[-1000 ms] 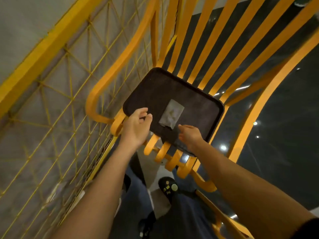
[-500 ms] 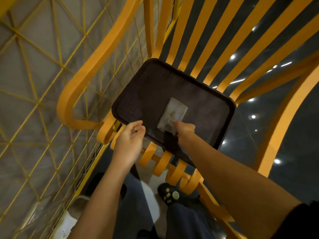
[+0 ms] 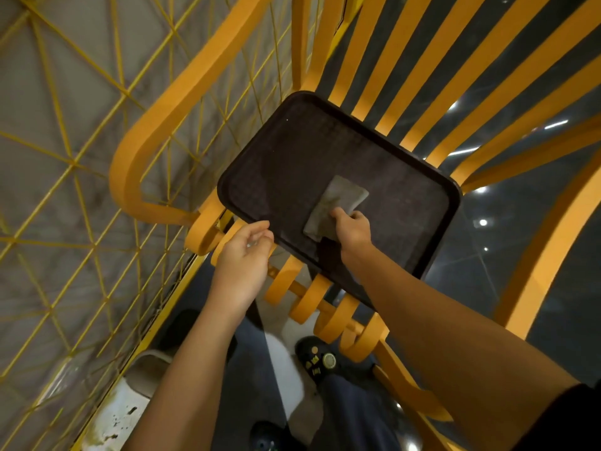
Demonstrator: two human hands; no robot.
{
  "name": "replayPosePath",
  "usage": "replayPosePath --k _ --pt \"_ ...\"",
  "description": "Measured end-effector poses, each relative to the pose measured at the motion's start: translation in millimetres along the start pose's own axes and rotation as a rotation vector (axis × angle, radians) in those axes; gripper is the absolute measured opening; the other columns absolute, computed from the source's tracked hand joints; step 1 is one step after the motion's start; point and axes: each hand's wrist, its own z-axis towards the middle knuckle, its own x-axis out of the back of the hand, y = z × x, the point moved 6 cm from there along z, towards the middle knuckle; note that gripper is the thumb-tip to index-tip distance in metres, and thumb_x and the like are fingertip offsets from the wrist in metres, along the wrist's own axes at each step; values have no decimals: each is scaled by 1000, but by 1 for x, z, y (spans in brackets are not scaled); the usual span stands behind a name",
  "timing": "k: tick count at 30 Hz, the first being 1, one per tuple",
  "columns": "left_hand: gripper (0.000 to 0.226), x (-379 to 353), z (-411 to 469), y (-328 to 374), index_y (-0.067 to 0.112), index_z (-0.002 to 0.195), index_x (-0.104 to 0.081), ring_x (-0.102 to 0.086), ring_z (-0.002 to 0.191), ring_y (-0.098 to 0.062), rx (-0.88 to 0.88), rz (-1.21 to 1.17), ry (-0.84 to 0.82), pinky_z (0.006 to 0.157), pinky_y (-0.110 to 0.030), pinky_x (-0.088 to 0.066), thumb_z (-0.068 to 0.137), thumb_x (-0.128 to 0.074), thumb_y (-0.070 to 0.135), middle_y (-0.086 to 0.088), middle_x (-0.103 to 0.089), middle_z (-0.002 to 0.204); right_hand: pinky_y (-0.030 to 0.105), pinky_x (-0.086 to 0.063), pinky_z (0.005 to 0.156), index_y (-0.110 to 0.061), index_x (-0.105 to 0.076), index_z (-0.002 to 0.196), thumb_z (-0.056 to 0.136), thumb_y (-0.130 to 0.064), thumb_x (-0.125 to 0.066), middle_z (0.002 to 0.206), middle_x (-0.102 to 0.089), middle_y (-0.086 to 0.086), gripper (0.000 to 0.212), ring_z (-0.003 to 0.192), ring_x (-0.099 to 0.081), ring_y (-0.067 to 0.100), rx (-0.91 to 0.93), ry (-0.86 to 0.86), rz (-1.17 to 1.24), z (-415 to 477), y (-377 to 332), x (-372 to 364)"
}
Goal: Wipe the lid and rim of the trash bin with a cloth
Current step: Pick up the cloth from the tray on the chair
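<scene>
The right grip (image 3: 353,229) is clenched on the near end of the cloth (image 3: 341,196), thumb on top, pressing it to the lid (image 3: 292,157) just right of frame centre. The cloth looks thin, soft and light. It will likely bunch or skid unless the palm bears down, so a flat press should serve better than a pinch. The lid looks stiff, dark and finely textured, with a raised edge (image 3: 453,203) that should offer purchase. The left grip (image 3: 242,255) sits with curled fingers at the lid's lower-left side; whether it holds the lid I cannot tell. Steadying there seems wise, since the lid may tip among the yellow slats (image 3: 390,76) around it. The bin's rim is hidden beneath.
</scene>
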Motion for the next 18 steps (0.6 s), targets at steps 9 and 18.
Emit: replayPosePath --k 9,18 --pt "32 1 -15 -3 19 124 -54 -47 86 4 -24 9 16 69 -9 -35 94 -48 28 15 -51 102 35 -53 88 -23 -56 97 88 -11 -56 108 -65 7 14 99 -64 20 178 -312 74 -55 0 -2" --pt "23 36 -42 -58 26 87 -66 -62 99 -22 232 -144 26 91 -42 -49 89 -51 44 -5 -68 103 38 -54 89 -18 -56 116 87 -7 -57 110 -68 8 31 103 -65 24 233 -825 -38 -138 39 -44"
